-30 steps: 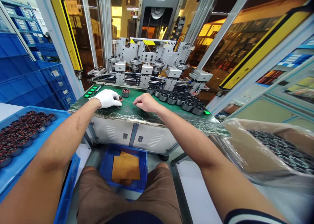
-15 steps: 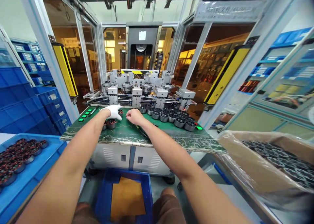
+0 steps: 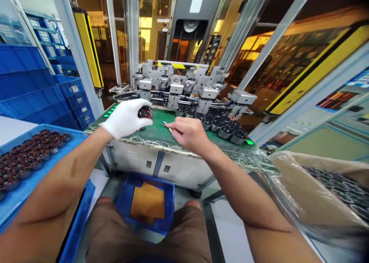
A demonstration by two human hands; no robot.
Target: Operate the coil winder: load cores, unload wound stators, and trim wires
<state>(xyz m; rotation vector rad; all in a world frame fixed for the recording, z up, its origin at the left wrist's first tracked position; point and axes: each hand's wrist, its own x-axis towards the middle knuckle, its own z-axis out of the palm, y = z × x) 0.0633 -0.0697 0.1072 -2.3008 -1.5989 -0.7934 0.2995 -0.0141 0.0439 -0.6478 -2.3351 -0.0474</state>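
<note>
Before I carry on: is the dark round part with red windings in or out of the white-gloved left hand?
In: the white-gloved left hand holds the dark round part between fingers and thumb.

The right hand [image 3: 190,133] now holds a small tool [image 3: 165,124], which before lay on the table [image 3: 157,118]. The left hand [image 3: 127,118] brings its coil [image 3: 145,112] nearer to the camera.
</note>
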